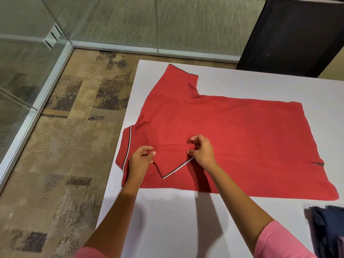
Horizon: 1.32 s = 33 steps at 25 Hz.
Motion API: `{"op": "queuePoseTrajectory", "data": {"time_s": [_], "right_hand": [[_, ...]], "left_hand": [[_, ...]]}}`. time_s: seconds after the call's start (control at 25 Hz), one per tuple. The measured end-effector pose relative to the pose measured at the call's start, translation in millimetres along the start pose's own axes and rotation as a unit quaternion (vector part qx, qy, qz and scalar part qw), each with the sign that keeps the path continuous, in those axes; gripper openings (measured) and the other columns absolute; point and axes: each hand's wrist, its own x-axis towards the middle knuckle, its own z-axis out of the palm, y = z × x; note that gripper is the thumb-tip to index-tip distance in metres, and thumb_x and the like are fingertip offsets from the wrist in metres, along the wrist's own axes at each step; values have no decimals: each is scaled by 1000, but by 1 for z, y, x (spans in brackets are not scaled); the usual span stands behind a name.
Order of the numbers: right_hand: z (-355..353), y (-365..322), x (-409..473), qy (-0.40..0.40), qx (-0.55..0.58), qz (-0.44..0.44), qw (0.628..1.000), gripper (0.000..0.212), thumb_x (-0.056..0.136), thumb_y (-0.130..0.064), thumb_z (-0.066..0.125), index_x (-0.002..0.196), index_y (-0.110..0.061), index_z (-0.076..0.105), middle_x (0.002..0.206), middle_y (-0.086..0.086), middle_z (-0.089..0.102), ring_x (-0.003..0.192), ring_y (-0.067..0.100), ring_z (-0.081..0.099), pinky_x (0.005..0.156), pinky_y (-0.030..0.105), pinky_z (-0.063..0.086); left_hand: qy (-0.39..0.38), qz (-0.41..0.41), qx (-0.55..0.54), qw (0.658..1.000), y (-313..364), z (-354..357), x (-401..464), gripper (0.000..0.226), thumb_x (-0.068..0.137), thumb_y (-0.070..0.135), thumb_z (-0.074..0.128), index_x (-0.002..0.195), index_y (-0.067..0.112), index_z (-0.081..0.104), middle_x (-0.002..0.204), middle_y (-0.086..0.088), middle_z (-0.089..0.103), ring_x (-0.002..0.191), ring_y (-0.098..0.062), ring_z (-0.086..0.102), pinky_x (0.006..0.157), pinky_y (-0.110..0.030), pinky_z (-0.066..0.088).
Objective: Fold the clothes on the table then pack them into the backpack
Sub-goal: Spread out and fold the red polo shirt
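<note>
A red polo shirt (232, 131) lies spread flat on the white table (186, 220), collar toward the left edge, hem to the right. Its near sleeve (173, 164), edged with a dark and white stripe, is folded over onto the body. My left hand (141, 161) pinches that sleeve's fabric near the shoulder. My right hand (202, 151) pinches the sleeve's striped cuff end. The far sleeve (178, 79) lies spread toward the table's back edge. No backpack is in view.
Dark navy clothing (327, 229) lies at the table's near right edge. A black mesh chair (294, 34) stands behind the table's far right corner. Glass walls and patterned carpet (74, 127) lie to the left, past the table's edge.
</note>
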Motion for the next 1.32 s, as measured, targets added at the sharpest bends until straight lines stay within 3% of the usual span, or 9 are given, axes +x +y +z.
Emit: {"op": "queuePoseTrajectory", "data": {"time_s": [0.12,0.2,0.32,0.4,0.56,0.68,0.84,1.04,1.32], "right_hand": [[2,3,-10,54,-32,-8,998,40,66,10,72,99,-12,64,99,5,51,79,20,55,82,32,47],[5,6,-17,122,-96,-68,986,38,69,12,63,100,-10,66,101,10,51,88,32,54,87,40,42],[14,7,-30,152,-203,-235,938,30,76,7,57,101,-6,67,108,16,58,102,36,52,89,39,38],[23,14,-36,98,-264,-320,904,27,87,-9,52,109,-3,67,118,16,62,117,35,54,96,42,46],[28,37,-44,-4,-419,-246,874,60,94,-47,33,136,-9,52,146,11,45,135,30,42,102,54,40],[23,49,-47,-32,-447,-214,868,64,95,-58,25,148,-22,35,157,4,27,143,33,27,106,60,29],[10,56,-50,-32,-439,-190,877,59,99,-58,13,150,-31,25,160,4,18,144,35,21,107,61,27],[-51,98,-51,77,-397,-45,913,61,98,-56,12,150,-29,26,160,7,18,145,35,20,110,58,22],[-114,157,-71,104,-394,42,912,75,93,-63,-1,153,-21,16,161,6,6,148,30,6,116,56,13]], "left_hand": [[41,18,-3,999,0,2,1,25,88,2,64,107,17,68,97,0,59,80,-10,61,72,-27,57],[105,79,110,985,2,8,-2,31,86,2,63,114,15,67,102,2,56,85,-17,59,86,-36,53],[163,227,312,908,7,22,-12,37,82,6,64,118,14,64,118,-6,52,104,-26,51,87,-40,44],[89,315,422,846,1,35,-17,37,86,17,58,122,13,61,130,-9,53,117,-30,51,86,-44,46],[-39,297,594,747,-33,39,-13,63,94,49,28,142,11,44,151,-13,37,139,-33,36,103,-54,38],[-50,279,612,739,-43,33,-13,67,96,55,24,147,14,34,156,-11,27,143,-29,27,108,-56,29],[-37,264,598,756,-43,34,-16,61,98,50,23,149,17,33,158,-6,23,146,-24,22,109,-55,27],[-2,260,575,776,-50,27,-15,57,97,45,27,147,19,36,157,-3,27,145,-23,24,110,-54,26],[16,292,582,759,-59,-1,-11,58,95,43,29,146,18,39,157,-3,27,144,-23,26,110,-52,24]]}}
